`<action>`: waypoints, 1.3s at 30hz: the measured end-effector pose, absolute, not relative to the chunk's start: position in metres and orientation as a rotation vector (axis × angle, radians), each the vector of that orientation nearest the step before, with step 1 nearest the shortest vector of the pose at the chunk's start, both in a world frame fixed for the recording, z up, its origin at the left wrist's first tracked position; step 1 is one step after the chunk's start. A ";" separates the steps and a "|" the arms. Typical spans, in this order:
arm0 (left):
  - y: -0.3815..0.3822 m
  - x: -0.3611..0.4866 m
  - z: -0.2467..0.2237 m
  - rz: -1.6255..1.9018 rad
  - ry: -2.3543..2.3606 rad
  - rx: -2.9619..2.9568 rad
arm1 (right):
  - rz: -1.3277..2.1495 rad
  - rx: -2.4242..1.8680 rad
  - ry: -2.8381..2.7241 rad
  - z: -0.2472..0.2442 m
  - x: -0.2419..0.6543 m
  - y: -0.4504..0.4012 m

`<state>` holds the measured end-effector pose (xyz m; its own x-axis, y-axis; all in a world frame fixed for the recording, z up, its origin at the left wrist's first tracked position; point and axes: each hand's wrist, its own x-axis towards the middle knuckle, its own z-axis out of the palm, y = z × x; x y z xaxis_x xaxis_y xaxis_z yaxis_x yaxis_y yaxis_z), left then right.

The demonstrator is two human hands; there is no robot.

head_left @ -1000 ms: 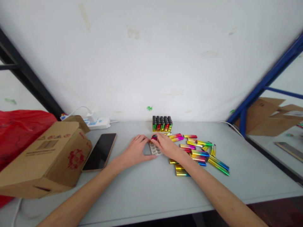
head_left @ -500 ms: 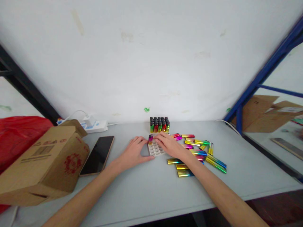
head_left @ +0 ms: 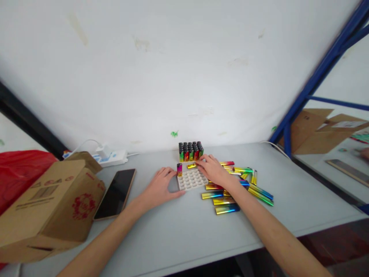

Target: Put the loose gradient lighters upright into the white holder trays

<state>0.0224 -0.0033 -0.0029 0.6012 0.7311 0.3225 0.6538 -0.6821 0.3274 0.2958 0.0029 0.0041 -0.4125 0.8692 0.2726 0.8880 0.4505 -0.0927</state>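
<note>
A white tray [head_left: 192, 180] with rows of small holes lies on the table. In its back left corner stands a purple-and-yellow lighter [head_left: 179, 170]. My left hand [head_left: 160, 186] curves around the tray's left side, its thumb at the front corner and fingertips beside the upright lighter, holding the tray. Over the tray's back right part, my right hand [head_left: 213, 171] pinches one end of a shiny yellow lighter [head_left: 191, 166], held flat just beyond the back edge. Behind the tray stands a block of black-topped lighters [head_left: 190, 151].
Loose shiny coloured sticks, probably lighters [head_left: 226, 209], lie heaped to the right, partly under my right forearm. On the left are a phone [head_left: 115, 194], a cardboard box [head_left: 57, 204], a red bag [head_left: 25, 165] and a power strip [head_left: 115, 158]. A blue frame [head_left: 305, 92] stands right.
My right hand has shifted right and back from over the tray, uncovering more holes; the yellow lighter now shows at its fingertips. My left hand keeps its place at the tray. The view has turned slightly.
</note>
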 end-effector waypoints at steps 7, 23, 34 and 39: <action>-0.004 0.022 -0.002 0.658 1.143 2.661 | -0.124 -1.672 -2.364 0.007 0.285 -0.004; -0.004 0.023 -0.001 0.648 1.116 2.658 | 0.713 -1.141 -1.597 0.010 0.274 0.005; -0.002 0.022 -0.002 0.660 1.115 2.645 | 1.420 -1.031 -1.353 0.014 0.253 -0.012; -0.003 0.023 -0.001 0.659 1.125 2.649 | 1.467 -1.229 -1.177 0.008 0.251 -0.007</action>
<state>0.0226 -0.0029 -0.0007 0.6134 0.7198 0.3250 0.6359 -0.6942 0.3373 0.2507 -0.0071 0.0084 -0.1393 0.9752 -0.1719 -0.0436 -0.1795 -0.9828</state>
